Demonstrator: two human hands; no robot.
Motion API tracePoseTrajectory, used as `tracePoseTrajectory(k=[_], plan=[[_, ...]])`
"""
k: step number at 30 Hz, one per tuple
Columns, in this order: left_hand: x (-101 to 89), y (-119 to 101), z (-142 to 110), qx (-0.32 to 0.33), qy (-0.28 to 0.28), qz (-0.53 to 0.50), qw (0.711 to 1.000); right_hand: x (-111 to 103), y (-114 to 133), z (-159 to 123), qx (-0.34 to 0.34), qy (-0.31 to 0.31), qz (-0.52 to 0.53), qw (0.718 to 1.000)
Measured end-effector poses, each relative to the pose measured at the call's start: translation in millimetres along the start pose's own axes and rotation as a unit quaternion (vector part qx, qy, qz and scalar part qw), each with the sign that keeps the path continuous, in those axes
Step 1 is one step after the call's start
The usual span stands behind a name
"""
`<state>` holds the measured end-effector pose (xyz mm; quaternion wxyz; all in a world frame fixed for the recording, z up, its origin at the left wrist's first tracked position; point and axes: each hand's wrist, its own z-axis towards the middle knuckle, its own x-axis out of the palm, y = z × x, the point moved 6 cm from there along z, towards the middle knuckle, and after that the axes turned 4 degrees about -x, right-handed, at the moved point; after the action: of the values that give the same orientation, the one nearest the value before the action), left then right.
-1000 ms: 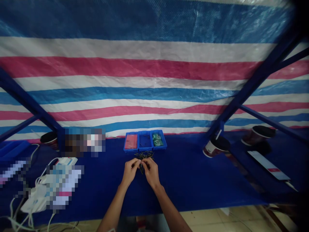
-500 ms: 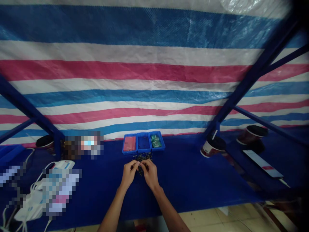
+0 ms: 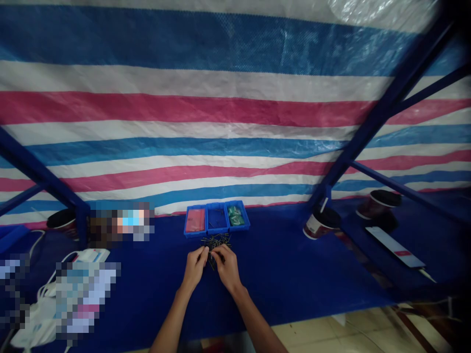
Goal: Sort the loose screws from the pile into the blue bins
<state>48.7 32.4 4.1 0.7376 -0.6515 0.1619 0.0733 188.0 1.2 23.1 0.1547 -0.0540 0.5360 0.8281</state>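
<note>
Close together over the blue tabletop, my left hand (image 3: 196, 263) and my right hand (image 3: 226, 264) both pinch with thumb and forefinger. What lies between the fingertips is too small to make out. Just beyond and beneath them spreads a pile of thin dark sticks with brassy glints (image 3: 217, 240), like screws or pins; their exact kind is unclear. Behind the pile stand three joined blue bins: the left bin (image 3: 195, 234) holds flat pink pieces, the middle bin (image 3: 218, 230) has a few thin dark pieces, and the right bin (image 3: 239, 228) contains green packets.
A dark lidded cup (image 3: 321, 223) stands to the right, with another cup (image 3: 379, 203) and a phone (image 3: 395, 247) on a cable beyond it. White power strips (image 3: 39, 318) with cords lie left. Blue frame bars (image 3: 368, 127) slant at both sides before a striped sheet (image 3: 221, 113).
The fingertips of my two hands have drawn slightly apart. The whole view has shifted a little, so the table items appear further left.
</note>
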Motion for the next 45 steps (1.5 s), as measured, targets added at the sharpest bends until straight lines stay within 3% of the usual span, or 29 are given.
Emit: tracePoseTrajectory(k=[14,35,45], plan=[[0.7,8,4,-0.003,-0.01,0.008,1.0,2,-1,2,0.001,0.016,-0.007,1.0],[4.5,-13,1,0.033,0.041,0.006,0.999,-1,-1,1,-0.002,-0.01,-0.018,1.0],[4.8,-15,0,0.043,0.031,0.015,0.998,6,-4,-2,-0.007,0.027,-0.127,0.991]])
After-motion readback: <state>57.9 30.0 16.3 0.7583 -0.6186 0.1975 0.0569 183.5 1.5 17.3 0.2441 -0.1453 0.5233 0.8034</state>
